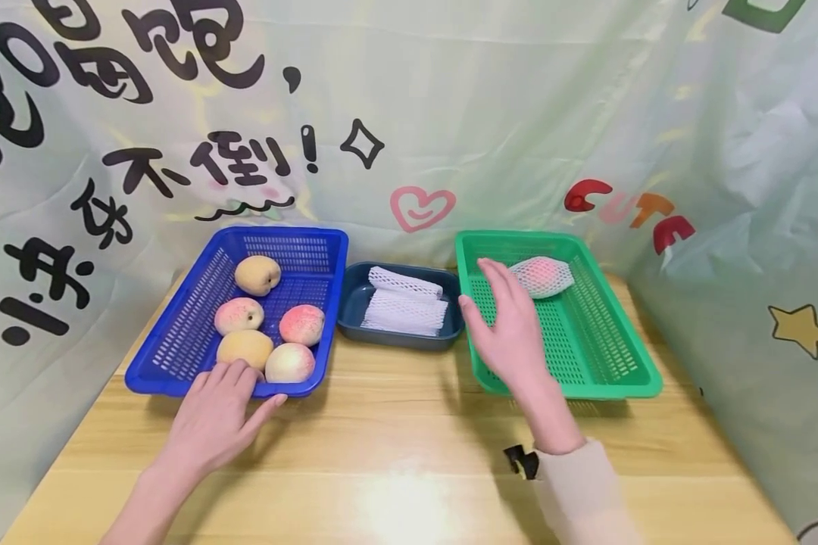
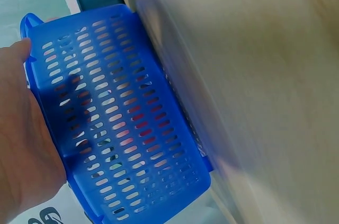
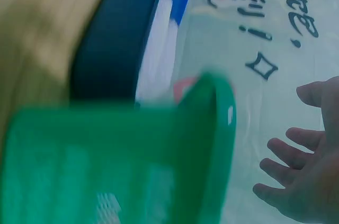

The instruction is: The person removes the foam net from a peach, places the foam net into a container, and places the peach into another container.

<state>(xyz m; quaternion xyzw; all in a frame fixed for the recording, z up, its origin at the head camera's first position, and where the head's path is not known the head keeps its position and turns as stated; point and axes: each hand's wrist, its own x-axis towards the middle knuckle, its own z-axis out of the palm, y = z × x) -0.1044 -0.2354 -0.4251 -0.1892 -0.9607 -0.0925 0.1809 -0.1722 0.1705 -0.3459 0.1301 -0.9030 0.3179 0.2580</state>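
My left hand [image 1: 214,412] reaches over the front rim of a blue plastic basket [image 1: 167,341], its thumb spread along the rim. Its fingers bend down beside a yellow peach [image 1: 244,348]; their tips are partly hidden. Several more peaches lie in that basket, among them a pink one [image 1: 302,325] and a pale one [image 1: 289,363]. Over the left side of a green basket [image 1: 616,333] hovers my right hand [image 1: 511,329], fingers extended and holding nothing. Inside the green basket, near its back, lies a pinkish fruit in a white foam net [image 1: 544,276].
Between the baskets stands a dark blue tray [image 1: 398,341] holding white foam net sleeves [image 1: 405,310]. All three containers are on a wooden table [image 1: 409,446]. A printed cloth [image 1: 518,113] hangs behind and at both sides.
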